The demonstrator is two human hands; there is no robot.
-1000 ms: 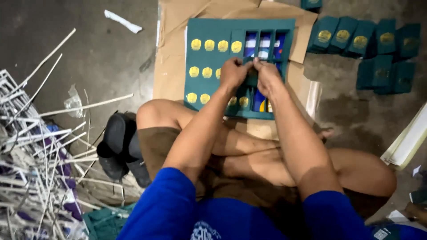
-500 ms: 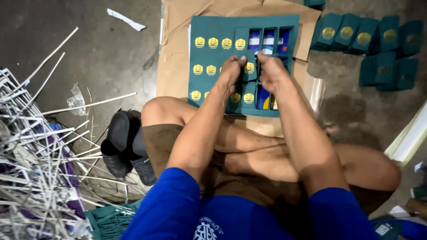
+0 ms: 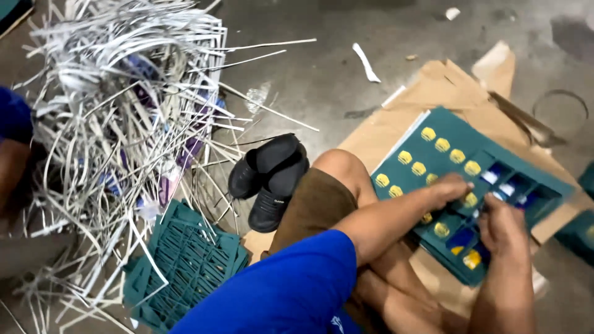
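A teal die-cut card sheet (image 3: 427, 162) with round gold seals and blue cut-out windows lies on brown cardboard (image 3: 433, 93) in front of my knee. My left hand (image 3: 450, 188) presses flat on the sheet near the gold seals, fingers curled on it. My right hand (image 3: 502, 226) rests on the sheet's lower right part, fingers bent over the windows; what the fingertips pinch is hidden.
A big heap of white paper offcut strips (image 3: 124, 105) fills the left. A stack of teal lattice waste sheets (image 3: 182, 266) lies by my left side. A pair of black shoes (image 3: 269, 179) sits beside my knee. Another person's blue sleeve (image 3: 13, 117) shows at far left.
The view has swung left, so the strip heap and lattice stack now fill the frame and the teal sheet sits at right. Both hands stay on the sheet.
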